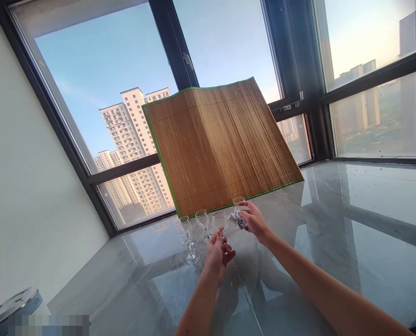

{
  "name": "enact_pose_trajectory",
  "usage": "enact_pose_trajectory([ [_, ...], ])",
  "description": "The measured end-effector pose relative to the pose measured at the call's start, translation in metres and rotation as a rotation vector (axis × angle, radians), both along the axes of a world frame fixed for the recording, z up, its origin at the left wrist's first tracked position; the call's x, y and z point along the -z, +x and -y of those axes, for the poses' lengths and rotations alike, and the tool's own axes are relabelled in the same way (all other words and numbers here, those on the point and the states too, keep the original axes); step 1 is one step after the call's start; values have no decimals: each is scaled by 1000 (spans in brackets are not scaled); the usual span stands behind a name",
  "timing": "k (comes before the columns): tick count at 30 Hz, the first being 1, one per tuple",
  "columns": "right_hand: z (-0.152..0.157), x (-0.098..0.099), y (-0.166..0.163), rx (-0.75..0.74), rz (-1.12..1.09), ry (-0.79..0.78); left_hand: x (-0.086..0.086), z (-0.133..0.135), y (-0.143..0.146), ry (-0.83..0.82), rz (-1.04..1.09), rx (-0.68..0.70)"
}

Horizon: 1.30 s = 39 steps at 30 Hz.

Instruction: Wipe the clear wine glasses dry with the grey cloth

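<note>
My left hand (219, 254) is closed, its fingers pinching the stem of a clear wine glass (219, 218) that is held upright with its bowl above the fingertips. My right hand (255, 221) grips a crumpled grey-white cloth (241, 219), a short distance to the right of that glass. Behind the cloth, the rim of another glass (238, 200) shows; the hand and cloth hide most of it. To the left of my left hand stand a stemmed glass (202, 218) and, overlapping each other, further stemmed glasses (184, 228) with a round foot (193, 258) nearest me.
A folded bamboo mat (225, 140) with green edging leans on the dark-framed windows behind the glasses. Glossy grey tiles (320, 261) form the surface, with a joint running toward me. A round-lidded container (17, 303) sits at the lower left by the white wall (46, 154).
</note>
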State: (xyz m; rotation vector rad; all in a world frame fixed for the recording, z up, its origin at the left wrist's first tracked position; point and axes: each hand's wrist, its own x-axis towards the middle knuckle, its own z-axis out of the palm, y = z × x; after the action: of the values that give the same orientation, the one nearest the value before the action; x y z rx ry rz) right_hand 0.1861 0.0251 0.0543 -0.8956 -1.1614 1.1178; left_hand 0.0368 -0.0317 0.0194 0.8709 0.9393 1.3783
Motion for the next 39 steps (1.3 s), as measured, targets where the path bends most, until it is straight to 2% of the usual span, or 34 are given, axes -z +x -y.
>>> enact_pose_trajectory([
  [4,0,9,-14,-128,91,-7,-8,5,3,-47,236,114],
  [8,0,18,-22,-162,178,-8,-13,6,2,-74,353,55],
  [13,0,26,-24,-316,352,-93,-15,6,-3,-47,434,44],
  [21,-2,24,-22,-277,383,-213,-14,5,-7,21,364,34],
  [27,-2,25,-21,-245,390,-281,-19,8,-13,68,418,90],
  [32,1,25,-21,-348,381,-266,-23,12,-17,72,479,118],
  [39,4,19,-18,-334,328,-252,-24,10,-20,51,578,172],
])
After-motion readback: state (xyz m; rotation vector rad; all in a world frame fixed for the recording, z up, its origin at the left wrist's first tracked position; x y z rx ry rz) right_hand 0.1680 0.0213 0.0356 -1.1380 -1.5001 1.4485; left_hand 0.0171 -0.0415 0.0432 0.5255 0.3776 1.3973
